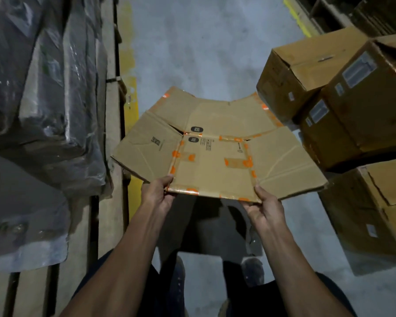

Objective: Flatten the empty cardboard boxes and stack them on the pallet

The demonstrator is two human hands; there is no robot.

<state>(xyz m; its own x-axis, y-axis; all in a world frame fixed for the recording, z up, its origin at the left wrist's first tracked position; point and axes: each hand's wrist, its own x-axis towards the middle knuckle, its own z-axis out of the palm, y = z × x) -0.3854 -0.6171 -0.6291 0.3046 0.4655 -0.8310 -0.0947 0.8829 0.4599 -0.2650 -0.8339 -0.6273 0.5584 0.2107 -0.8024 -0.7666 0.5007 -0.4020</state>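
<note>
Left hand [157, 194] and right hand [264, 205] each pinch the near edge of the flattened cardboard box [215, 161], which extends forward, away from both hands.

Warehouse aisle, seen from above.
Grey concrete floor [206, 42] runs down the middle, edged on the left by a worn yellow painted line [130, 72] and at upper right by a second yellow line [295, 17]. Dark bundles wrapped in glossy plastic film [44, 88] lie at the left. Dim shelving [375, 12] fills the upper right corner.
</note>
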